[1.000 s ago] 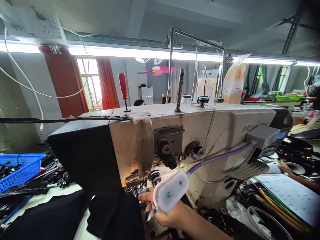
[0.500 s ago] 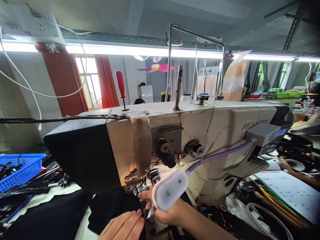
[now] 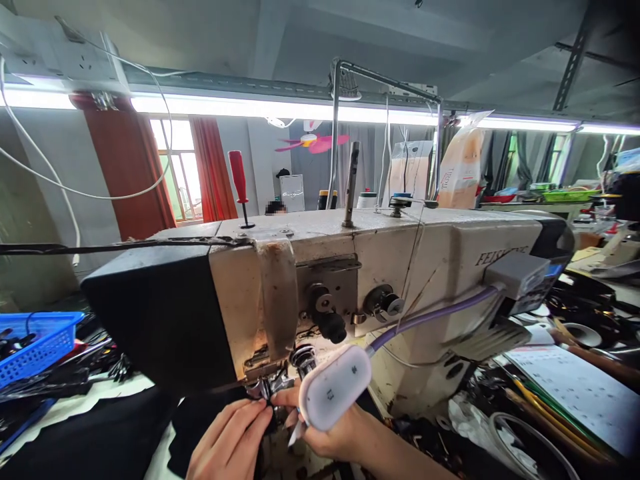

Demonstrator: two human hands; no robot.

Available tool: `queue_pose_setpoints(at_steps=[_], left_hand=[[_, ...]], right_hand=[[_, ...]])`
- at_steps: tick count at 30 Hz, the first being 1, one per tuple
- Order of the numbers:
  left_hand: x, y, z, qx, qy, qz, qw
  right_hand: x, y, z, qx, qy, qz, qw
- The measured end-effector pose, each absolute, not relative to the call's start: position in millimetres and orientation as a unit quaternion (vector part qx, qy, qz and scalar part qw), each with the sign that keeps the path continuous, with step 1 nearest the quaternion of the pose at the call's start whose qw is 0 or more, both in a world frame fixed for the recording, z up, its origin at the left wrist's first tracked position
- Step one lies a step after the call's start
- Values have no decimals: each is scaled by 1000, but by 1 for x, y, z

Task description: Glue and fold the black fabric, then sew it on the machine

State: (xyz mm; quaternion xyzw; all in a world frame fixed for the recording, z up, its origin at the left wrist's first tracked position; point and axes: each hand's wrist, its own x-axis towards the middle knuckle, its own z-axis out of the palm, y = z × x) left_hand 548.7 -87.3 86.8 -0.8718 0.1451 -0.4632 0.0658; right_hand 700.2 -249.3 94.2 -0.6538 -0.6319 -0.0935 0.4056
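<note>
A sewing machine (image 3: 325,267) fills the middle of the view, with black fabric (image 3: 200,417) under its presser foot (image 3: 260,387). My left hand (image 3: 227,437) bears on the fabric, its bent fingers close together and the tips beside the foot; its thumb is hidden. From the other side my right hand (image 3: 333,433) reaches in, its index finger stretched to the foot near the left fingertips. A small pale pointed tool (image 3: 296,433) sticks out below its curled fingers; the kind cannot be made out. An oval lamp (image 3: 336,388) covers part of this hand.
A blue basket (image 3: 45,343) stands at the left, beside dark scraps. At the right lie a sheet of paper (image 3: 575,393) and a clear round container (image 3: 530,447). A red screwdriver (image 3: 239,177) stands upright on the machine. The lamp's purple flexible neck (image 3: 435,313) crosses the machine's front.
My left hand has moved forward, bringing its fingertips up to the presser foot and my right index finger. The camera view has shifted slightly.
</note>
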Motion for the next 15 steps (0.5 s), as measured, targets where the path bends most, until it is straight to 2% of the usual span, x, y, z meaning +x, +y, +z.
queue_pose_setpoints(at_steps=[8, 15], left_hand=[[557, -74, 78, -850, 133, -508, 35], [566, -74, 85, -833, 117, -540, 9]], right_hand=[[696, -248, 98, -644, -637, -134, 403], [683, -273, 130, -693, -623, -165, 324]])
